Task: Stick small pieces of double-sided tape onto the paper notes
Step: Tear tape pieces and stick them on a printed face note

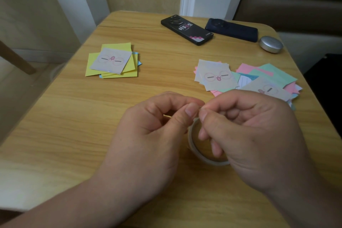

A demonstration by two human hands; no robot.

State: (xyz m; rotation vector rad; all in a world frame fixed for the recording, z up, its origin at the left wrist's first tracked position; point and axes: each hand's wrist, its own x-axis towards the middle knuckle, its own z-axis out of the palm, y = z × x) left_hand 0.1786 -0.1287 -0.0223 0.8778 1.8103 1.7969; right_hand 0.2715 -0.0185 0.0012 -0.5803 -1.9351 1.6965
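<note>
left hand (148, 126) and right hand (246, 135) pinch a barely visible tape piece (199, 110).

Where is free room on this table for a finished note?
Bare table lies between the yellow pile and the mixed pile, and left of the left hand. Crowded: the far edge with phones and silver case, and the tape roll under the right hand.

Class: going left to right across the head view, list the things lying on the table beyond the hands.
Yellow note pile → black phone → dark blue phone → silver round case. The pastel note pile overlaps the phones, so it is omitted.
</note>
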